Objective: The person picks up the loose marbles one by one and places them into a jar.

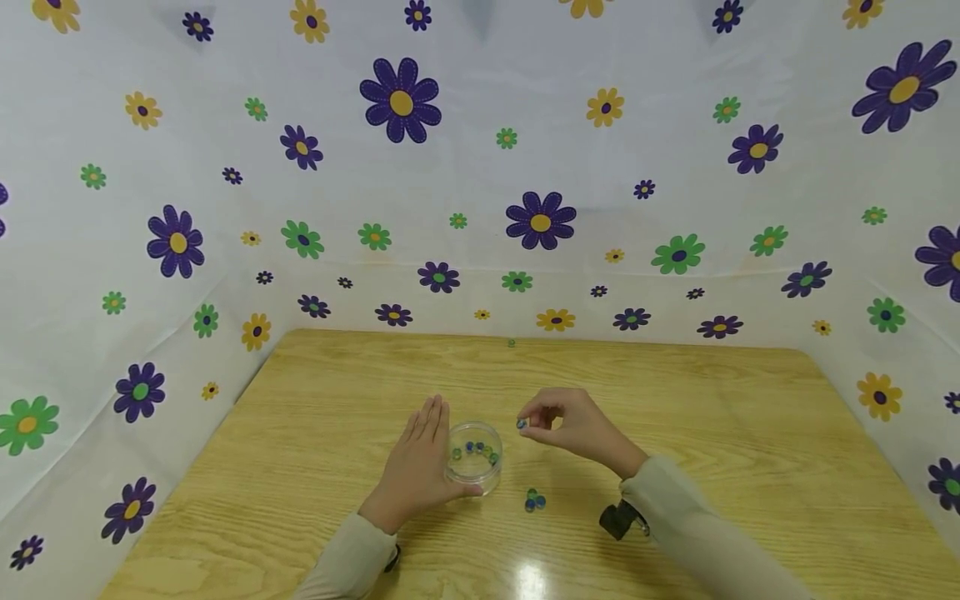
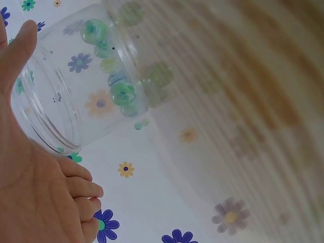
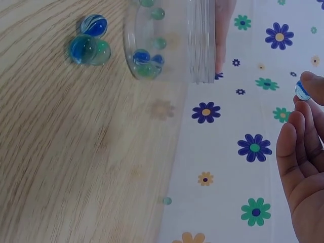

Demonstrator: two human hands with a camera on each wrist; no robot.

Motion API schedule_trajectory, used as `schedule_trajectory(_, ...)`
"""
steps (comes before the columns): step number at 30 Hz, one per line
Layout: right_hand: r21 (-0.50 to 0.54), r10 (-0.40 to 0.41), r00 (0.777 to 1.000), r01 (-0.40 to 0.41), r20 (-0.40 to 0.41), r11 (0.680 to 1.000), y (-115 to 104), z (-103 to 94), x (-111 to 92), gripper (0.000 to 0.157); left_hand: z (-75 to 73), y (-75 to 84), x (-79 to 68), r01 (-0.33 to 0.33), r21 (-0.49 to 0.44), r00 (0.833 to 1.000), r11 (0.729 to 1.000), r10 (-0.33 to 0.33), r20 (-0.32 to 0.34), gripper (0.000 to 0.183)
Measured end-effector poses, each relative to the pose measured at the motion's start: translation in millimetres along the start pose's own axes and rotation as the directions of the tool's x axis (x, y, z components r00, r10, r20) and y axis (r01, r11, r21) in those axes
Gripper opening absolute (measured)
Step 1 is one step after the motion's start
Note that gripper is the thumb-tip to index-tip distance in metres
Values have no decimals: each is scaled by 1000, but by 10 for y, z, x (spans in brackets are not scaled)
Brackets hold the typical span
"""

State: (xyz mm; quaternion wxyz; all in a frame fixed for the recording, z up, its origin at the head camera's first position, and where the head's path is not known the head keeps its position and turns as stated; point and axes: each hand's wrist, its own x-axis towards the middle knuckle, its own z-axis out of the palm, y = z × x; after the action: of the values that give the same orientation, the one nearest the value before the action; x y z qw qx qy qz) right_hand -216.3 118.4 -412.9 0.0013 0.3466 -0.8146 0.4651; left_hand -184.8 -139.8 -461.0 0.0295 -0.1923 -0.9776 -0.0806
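A clear round jar (image 1: 476, 479) stands on the table with several blue and green marbles (image 1: 480, 447) at its bottom. My left hand (image 1: 422, 462) rests against the jar's left side, fingers straight and thumb along the near side; in the left wrist view the jar's open rim lies close to the palm. To the right of the jar and above the table, my right hand (image 1: 573, 425) pinches a blue-and-white marble (image 3: 302, 91) between thumb and fingertips. Three loose marbles (image 1: 535, 501), blue and green, sit together on the table just right of the jar's near side.
A single green marble (image 1: 512, 342) lies at the far edge of the wooden table (image 1: 337, 375). White cloth (image 1: 480, 175) printed with flowers hangs behind the table and along both sides. A dark wrist camera (image 1: 618, 520) hangs below the right sleeve.
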Motion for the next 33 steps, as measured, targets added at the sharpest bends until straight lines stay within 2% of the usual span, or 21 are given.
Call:
schedule_trajectory(9, 6, 20, 999, -20, 46, 1000, -64, 122, 104, 12, 13, -7, -6, -5, 8, 1000, 1000, 5, -6, 125)
schedule_trajectory(17, -1, -4, 998, 4, 67, 1000, -56, 223, 173, 11, 33, -23, -9, -16, 8, 1000, 1000, 16, -23, 126)
schedule_trajectory(22, -3, -12, 996, 13, 84, 1000, -66, 254, 198, 11, 16, -21, -3, -17, 19, 1000, 1000, 17, -24, 125)
schedule_trajectory(33, 32, 21, 992, -25, 123, 999, -71, 346, 190, 9, -2, -13, -10, -14, 23, 1000, 1000, 14, -16, 125)
